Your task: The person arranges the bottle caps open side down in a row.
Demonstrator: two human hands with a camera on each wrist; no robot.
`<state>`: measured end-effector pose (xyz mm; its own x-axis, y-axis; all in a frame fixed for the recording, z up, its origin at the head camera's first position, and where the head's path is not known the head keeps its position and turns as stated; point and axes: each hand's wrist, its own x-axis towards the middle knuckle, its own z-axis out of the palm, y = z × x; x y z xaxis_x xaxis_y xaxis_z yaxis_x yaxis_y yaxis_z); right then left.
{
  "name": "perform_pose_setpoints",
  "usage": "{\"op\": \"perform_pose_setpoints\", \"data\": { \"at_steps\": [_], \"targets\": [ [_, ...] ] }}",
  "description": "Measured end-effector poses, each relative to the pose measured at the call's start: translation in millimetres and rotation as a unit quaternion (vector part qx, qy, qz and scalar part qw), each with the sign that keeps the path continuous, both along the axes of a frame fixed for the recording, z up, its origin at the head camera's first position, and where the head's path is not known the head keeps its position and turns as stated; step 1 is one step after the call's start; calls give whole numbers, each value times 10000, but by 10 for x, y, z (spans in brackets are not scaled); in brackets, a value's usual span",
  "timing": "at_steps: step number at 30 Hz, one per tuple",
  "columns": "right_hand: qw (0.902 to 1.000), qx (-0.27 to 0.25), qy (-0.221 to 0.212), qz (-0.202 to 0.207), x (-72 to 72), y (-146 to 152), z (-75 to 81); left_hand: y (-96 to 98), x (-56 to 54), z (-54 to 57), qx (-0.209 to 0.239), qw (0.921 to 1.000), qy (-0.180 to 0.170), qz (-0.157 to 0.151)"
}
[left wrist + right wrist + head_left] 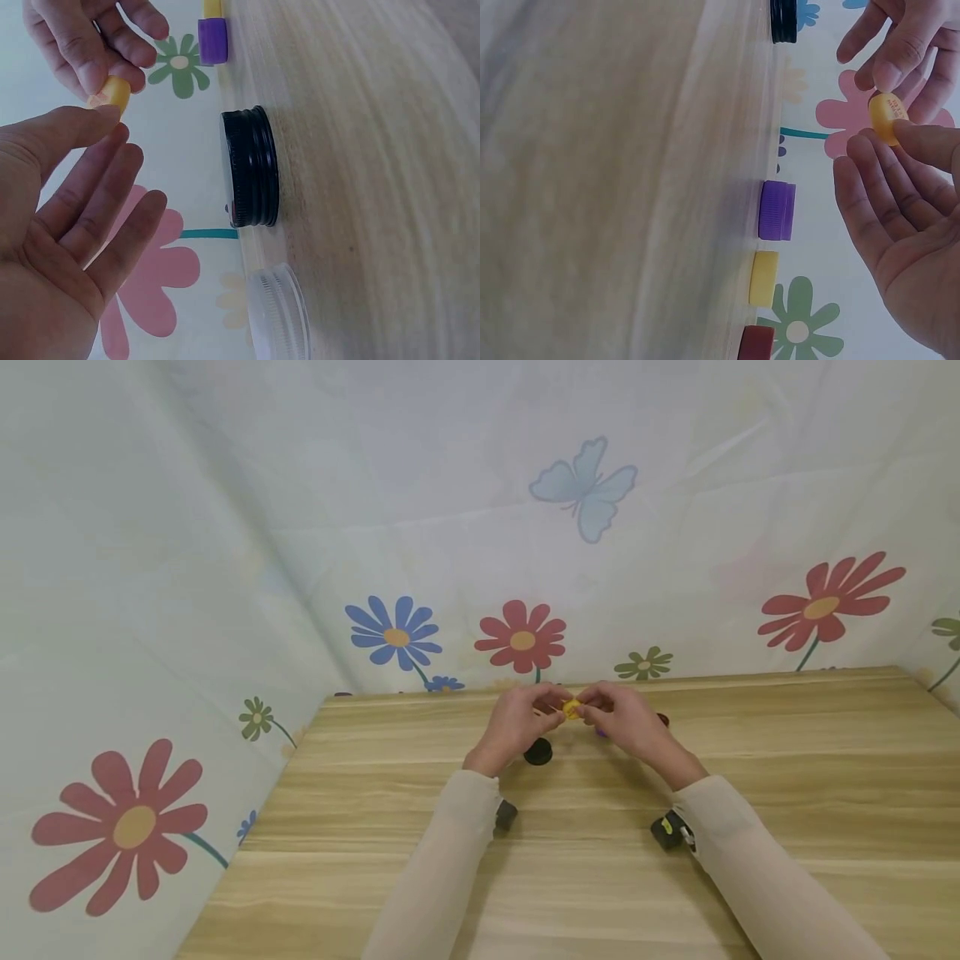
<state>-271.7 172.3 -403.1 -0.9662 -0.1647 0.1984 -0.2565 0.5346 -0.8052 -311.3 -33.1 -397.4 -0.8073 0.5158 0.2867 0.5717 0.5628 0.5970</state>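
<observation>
A small yellow bottle cap (886,118) with printing on its flat face is up above the table, between the two hands. My left hand (517,722) pinches it from one side with thumb and fingertips. From the other side my right hand (622,714) pinches it as well, its thumb on the edge. The right hand's other fingers spread loosely in the right wrist view. Below the left hand a black lid (537,751) lies on the table. A purple cap (778,211) is under the right hand, mostly covered by it in the head view.
Beyond the purple cap, another yellow cap (763,279) and a red cap (757,343) continue the row. A clear lid (279,315) sits left of the black one. The wooden table (360,793) ends against a flowered cloth backdrop (450,527).
</observation>
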Motion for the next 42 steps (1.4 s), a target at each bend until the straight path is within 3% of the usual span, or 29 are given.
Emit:
{"op": "perform_pose_setpoints", "data": {
  "at_steps": [19,29,42],
  "targets": [
    [9994,-270,-194,78,-9,10,10,7,-1,8,27,10000,-6,-57],
    [9992,200,247,256,-37,25,-20,0,5,14,-83,9999,-71,40],
    [9991,279,134,292,-28,36,-12,-4,4,-19,-25,9998,-126,-119]
  ]
}}
